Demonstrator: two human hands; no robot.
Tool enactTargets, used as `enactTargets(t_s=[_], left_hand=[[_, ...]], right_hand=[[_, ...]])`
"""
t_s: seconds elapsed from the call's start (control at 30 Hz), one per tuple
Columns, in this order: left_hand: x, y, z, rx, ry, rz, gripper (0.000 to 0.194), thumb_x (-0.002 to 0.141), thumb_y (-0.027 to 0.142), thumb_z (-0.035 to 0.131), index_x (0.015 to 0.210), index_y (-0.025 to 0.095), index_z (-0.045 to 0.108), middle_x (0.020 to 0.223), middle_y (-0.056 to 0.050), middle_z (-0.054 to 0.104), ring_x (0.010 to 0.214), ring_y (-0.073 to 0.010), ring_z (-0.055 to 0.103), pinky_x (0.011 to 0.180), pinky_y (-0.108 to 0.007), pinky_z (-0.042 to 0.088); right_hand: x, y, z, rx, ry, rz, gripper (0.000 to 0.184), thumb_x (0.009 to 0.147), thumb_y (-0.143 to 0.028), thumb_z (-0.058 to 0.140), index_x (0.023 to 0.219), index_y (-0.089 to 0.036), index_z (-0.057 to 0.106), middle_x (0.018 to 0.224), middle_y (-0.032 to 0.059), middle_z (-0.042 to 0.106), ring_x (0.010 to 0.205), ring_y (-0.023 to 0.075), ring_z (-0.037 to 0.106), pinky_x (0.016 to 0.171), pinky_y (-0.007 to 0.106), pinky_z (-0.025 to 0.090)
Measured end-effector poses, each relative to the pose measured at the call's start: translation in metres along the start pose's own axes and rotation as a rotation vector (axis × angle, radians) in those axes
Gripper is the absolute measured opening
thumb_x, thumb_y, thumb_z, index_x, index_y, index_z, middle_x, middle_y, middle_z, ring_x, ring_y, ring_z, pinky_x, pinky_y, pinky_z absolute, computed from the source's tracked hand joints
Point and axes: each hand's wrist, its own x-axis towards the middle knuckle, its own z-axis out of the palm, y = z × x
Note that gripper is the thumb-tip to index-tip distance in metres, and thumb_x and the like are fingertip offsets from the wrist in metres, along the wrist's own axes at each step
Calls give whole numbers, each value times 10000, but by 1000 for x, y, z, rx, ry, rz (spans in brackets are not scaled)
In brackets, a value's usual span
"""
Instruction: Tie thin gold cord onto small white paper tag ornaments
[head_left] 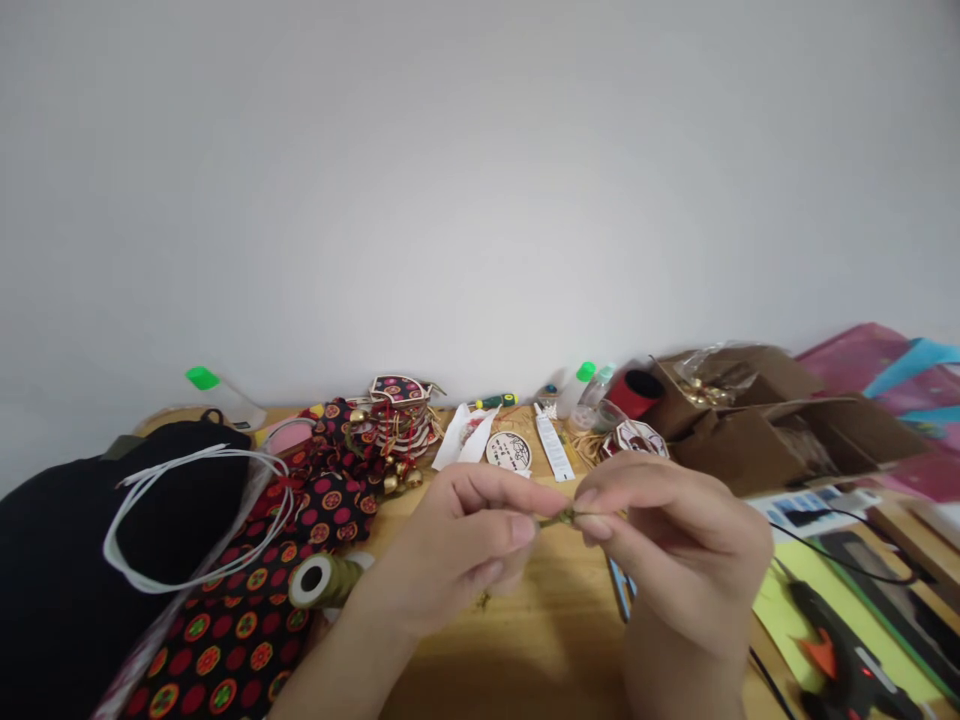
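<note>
A thin olive-green cord point(553, 520) stretches across the short gap between my two hands, above the wooden table. My left hand point(457, 535) is closed, pinching the cord between thumb and index finger. On the other side my right hand point(679, 545) is closed too, its thumb and fingertips gripping the cord at what looks like a small knot or loop, too small to make out. A small gold-coloured piece point(484, 601) shows just below my left hand. Left of that wrist lies a spool of olive cord point(337, 580). Behind the hands is a round wooden disc point(508, 452) with dark printing.
Black patterned fabric point(217, 650), a coil of white cable point(112, 545) and a black bag point(60, 580) fill the left. A glue gun point(847, 640) lies at the right, before cardboard boxes point(739, 450). A white tube point(553, 445) and a green-capped bottle point(576, 392) are behind.
</note>
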Motion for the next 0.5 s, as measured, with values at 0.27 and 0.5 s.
enactTargets(t_s=[0.27, 0.5], left_hand=[[0, -4, -4, 9, -26, 44, 146, 683, 193, 723, 800, 226, 804, 366, 87, 356, 330, -20, 226, 352, -145, 181], [-2, -5, -8, 46, -72, 116, 163, 736, 204, 684, 840, 246, 802, 383, 91, 322, 339, -20, 225, 360, -137, 201]], right_hand=[[-2, 0, 3, 38, 39, 52, 92, 796, -117, 698, 811, -207, 704, 635, 10, 678, 530, 152, 582, 478, 279, 462], [-7, 0, 9, 147, 46, 103, 121, 831, -95, 666, 868, -207, 690, 689, 18, 658, 569, 146, 570, 473, 265, 447]])
